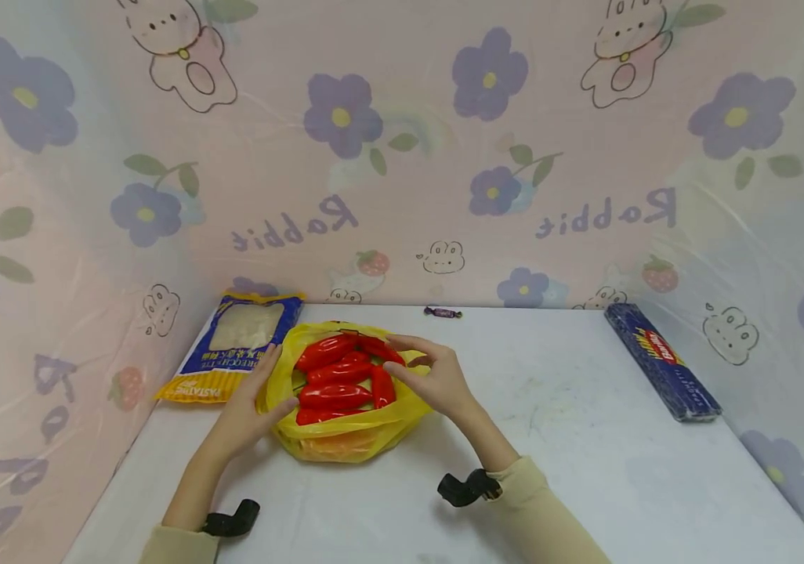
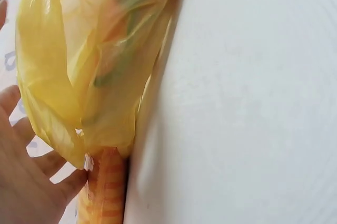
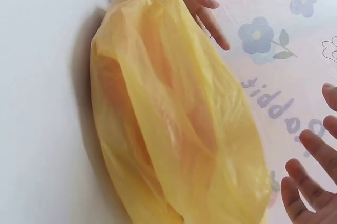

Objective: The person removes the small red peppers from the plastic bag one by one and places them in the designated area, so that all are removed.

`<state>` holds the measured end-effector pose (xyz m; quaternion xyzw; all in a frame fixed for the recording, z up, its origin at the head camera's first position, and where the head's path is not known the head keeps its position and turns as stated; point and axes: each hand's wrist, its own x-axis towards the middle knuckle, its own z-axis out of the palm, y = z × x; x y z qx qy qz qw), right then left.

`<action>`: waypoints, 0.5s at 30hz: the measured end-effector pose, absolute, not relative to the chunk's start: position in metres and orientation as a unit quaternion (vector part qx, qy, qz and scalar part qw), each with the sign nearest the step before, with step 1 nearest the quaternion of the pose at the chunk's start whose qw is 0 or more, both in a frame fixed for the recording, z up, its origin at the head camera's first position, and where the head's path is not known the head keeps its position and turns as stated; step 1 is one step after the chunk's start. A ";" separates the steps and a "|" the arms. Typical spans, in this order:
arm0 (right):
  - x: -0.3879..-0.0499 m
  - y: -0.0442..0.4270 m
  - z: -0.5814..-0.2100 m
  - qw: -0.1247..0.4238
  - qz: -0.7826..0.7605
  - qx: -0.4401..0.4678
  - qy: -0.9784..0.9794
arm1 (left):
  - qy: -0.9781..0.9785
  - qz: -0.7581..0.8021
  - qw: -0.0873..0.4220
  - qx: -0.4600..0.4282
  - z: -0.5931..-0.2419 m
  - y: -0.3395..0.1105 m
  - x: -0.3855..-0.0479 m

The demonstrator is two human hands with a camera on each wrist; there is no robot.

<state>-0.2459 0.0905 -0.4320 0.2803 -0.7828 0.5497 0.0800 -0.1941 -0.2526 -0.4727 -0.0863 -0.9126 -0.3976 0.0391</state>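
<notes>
A yellow plastic bag [image 1: 402, 423] stands on the table with its mouth wide, and several shiny red peppers [image 1: 335, 394] lie inside. My left hand [image 1: 245, 411] is at the bag's left side, fingers extended along it. In the left wrist view, the spread fingers of that hand [image 2: 26, 176] are by the bag's lower edge. Over the right rim is my right hand [image 1: 440, 380], its fingers loosely bent. The right wrist view shows that hand [image 3: 310, 187] with fingers spread, apart from the bag. Neither hand grips anything.
Left of the bag lies a blue and yellow pasta packet [image 1: 247, 329]. A small wrapped candy [image 1: 443, 312] sits near the back edge of the white table [image 1: 550, 376]. At the right lies a long dark blue spaghetti packet [image 1: 663, 362]. Patterned cloth [image 1: 402, 180] encloses the table.
</notes>
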 end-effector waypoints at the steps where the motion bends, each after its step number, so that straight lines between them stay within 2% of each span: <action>1: -0.247 0.088 -0.432 0.069 0.554 0.280 -0.781 | -0.912 -0.398 0.039 -0.087 -0.473 -0.253 -0.194; 10: -0.259 0.059 -0.430 -0.014 0.520 0.309 -0.796 | -0.909 -0.394 0.068 -0.116 -0.480 -0.252 -0.190; 15: -0.266 0.044 -0.427 -0.045 0.490 0.321 -0.809 | -0.929 -0.339 0.083 -0.125 -0.488 -0.250 -0.192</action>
